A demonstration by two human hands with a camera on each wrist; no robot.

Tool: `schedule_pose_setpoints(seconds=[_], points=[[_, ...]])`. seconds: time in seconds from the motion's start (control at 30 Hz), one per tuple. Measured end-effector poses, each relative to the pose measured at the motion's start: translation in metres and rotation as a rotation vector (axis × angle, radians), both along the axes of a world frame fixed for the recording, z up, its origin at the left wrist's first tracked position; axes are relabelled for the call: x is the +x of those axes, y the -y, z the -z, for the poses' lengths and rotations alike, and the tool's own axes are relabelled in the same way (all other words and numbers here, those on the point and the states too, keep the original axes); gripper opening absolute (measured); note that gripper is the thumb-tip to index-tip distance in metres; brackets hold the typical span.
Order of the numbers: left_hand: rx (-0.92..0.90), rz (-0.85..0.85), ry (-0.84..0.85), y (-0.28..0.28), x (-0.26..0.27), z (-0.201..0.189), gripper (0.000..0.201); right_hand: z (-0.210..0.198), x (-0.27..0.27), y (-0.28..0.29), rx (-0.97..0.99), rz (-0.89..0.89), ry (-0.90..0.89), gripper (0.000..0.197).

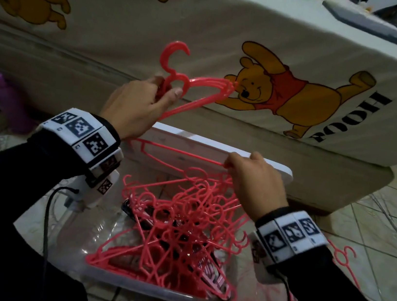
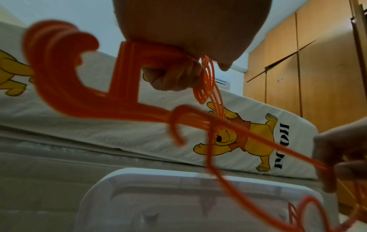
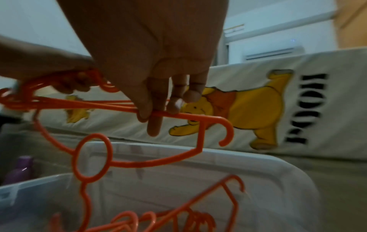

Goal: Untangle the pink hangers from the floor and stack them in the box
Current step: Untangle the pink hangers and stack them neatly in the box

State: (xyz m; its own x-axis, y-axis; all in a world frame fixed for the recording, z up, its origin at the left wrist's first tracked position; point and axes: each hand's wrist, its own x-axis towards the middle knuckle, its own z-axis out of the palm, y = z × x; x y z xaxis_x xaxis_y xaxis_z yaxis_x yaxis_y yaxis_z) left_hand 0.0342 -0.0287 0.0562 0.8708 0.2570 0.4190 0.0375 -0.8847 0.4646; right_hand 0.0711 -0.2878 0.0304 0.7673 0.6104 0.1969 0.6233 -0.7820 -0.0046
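Observation:
My left hand is raised in front of the bed and grips a bundle of pink hangers near their hooks; the left wrist view shows the fingers curled round the bundle. My right hand pinches the end of a single pink hanger above the far side of the clear box. The right wrist view shows thumb and fingers pinching that hanger's arm. A tangle of pink hangers fills the box.
A white lid leans behind the box against the bed with a bear-print sheet. A purple bottle stands on the floor at left. One more pink hanger lies on the tiled floor at right, near white cables.

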Motion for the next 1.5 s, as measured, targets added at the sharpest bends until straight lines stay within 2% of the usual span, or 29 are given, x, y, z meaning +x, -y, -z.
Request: schedule_pose_setpoints(seconds=[0.1,0.2,0.23,0.4,0.53,0.63,0.7,0.8,0.9,1.03,1.13,1.37,1.5], points=[[-0.008,0.151,-0.111,0.005,-0.001,0.005,0.070,0.001,0.004,0.023,0.067,0.053,-0.051,0.019],[-0.026,0.288,-0.218,0.013,-0.001,0.012,0.093,-0.004,0.008,0.030,0.214,0.063,-0.062,0.016],[-0.023,0.316,-0.232,0.015,0.000,0.014,0.094,-0.005,0.009,0.031,0.250,0.062,-0.059,0.017],[0.026,0.388,-0.145,0.023,0.003,0.016,0.066,-0.001,0.011,0.034,0.252,0.005,-0.058,0.016],[0.016,0.371,-0.114,0.025,0.004,0.016,0.054,-0.003,0.004,0.029,0.358,-0.008,0.072,0.027],[-0.084,0.313,-0.184,0.025,0.005,0.019,0.037,-0.001,-0.004,0.021,0.273,-0.158,0.107,0.021],[-0.136,0.260,-0.262,0.026,0.005,0.021,0.041,0.007,-0.008,0.016,0.128,-0.259,0.046,0.024],[-0.205,0.230,-0.337,0.031,0.006,0.024,0.037,0.022,-0.009,0.009,-0.074,-0.315,-0.038,0.029],[-0.257,0.253,-0.393,0.032,0.006,0.024,0.028,0.029,-0.012,0.003,-0.096,-0.375,-0.029,0.021],[-0.147,0.211,-0.444,0.031,0.004,0.022,0.041,0.035,-0.015,0.000,-0.053,-0.415,-0.050,0.016],[-0.217,0.219,-0.368,0.028,0.006,0.018,0.061,0.031,-0.011,0.004,-0.006,-0.363,-0.162,0.018],[-0.676,0.151,-0.164,0.022,0.012,0.007,0.068,0.011,-0.003,0.019,0.275,-0.254,-0.210,0.010],[-0.663,0.190,-0.134,0.024,0.008,0.004,0.067,0.004,0.002,0.022,0.613,-0.077,-0.225,0.010]])
